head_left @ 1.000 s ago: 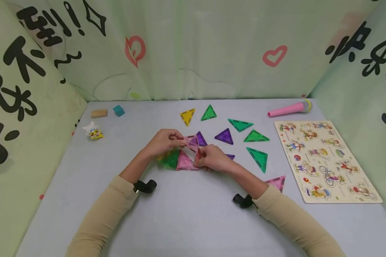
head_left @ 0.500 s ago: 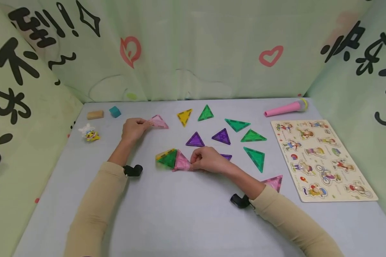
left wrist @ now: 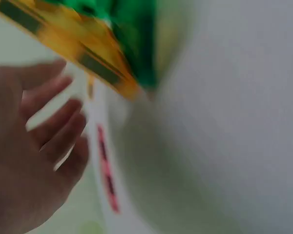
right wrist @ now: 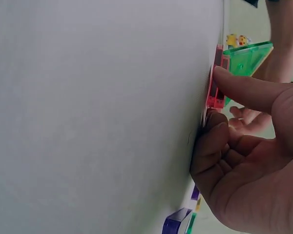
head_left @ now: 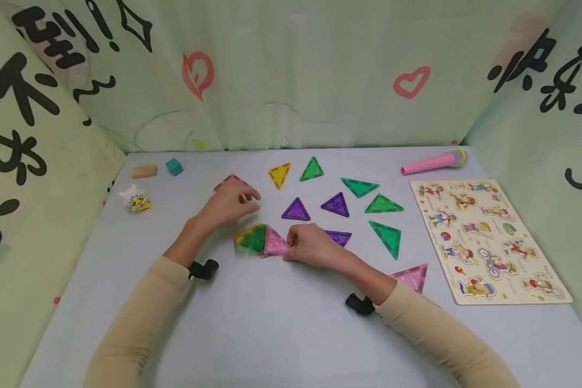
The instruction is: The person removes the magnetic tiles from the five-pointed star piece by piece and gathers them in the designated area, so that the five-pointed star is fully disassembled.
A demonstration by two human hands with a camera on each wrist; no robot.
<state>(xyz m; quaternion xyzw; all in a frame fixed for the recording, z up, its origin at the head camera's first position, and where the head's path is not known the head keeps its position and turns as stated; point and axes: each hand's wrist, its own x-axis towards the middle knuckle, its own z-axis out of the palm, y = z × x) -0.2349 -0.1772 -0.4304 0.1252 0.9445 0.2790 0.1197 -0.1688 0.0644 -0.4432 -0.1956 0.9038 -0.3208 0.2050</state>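
At mid-table, translucent triangular magnetic tiles stand joined in a small built shape: a yellow tile, a green tile and a pink tile. My right hand pinches the pink tile's right end; in the right wrist view the thumb presses its edge, with the other fingers curled below. Holding nothing, my left hand is over the table behind the shape, its fingers loosely bent. Beyond it lies another pink triangle, partly hidden by the hand. The left wrist view shows the relaxed fingers beside the yellow tile's edge.
Loose purple triangles, green triangles and a yellow triangle lie behind and to the right. A pink triangle is beside the right forearm. Further off are a picture puzzle board, toy microphone, blocks and figurine.
My left hand carried a pink triangle from the built shape to the back left, let it go, and came back nearer the shape. My right hand stays at the pink tile.
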